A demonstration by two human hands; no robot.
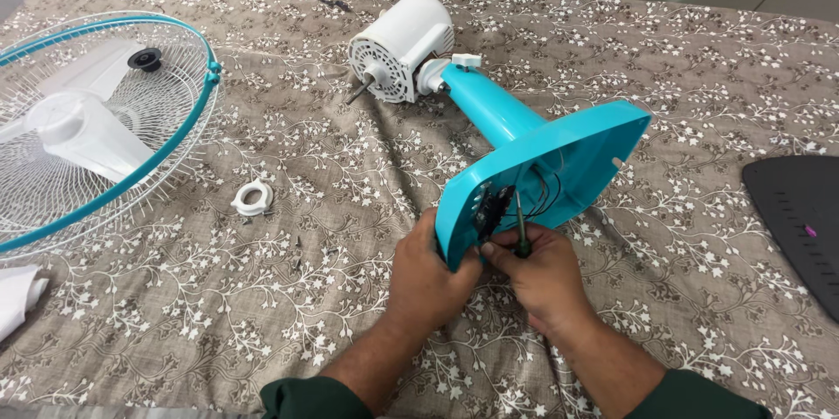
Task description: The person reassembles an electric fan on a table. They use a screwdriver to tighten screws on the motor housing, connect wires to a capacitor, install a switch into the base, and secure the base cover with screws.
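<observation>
Plastic, hollow and turquoise, the fan base [572, 152] lies tipped on its side near the middle of the worktop [350, 314], its open underside turned toward the person so that the dark wires [542, 192] and a small black switch block [489, 214] inside show. From the base a turquoise neck [494, 104] runs away to the white motor housing [402, 45], whose bare shaft points off to the left. The left hand [428, 275] is clenched around the near edge of the base, steadying it; the right hand [542, 275], just beside it, has its fingers [507, 255] closed on a slim screwdriver [521, 228] whose tip reaches into the cavity. I judge the shell to be light, stiff and rather smooth, so it would slip in a loose grip, while the motor end looks much the heavier part and would pull that way if lifted. The rim seems the safest hold; the wires look too delicate to tug. Well to the left of the base lies the wire fan guard [166, 122] with white blades [79, 126] in it, and between the two a small white ring nut [253, 198]. To the right of the base sits a dark flat panel [795, 218].
</observation>
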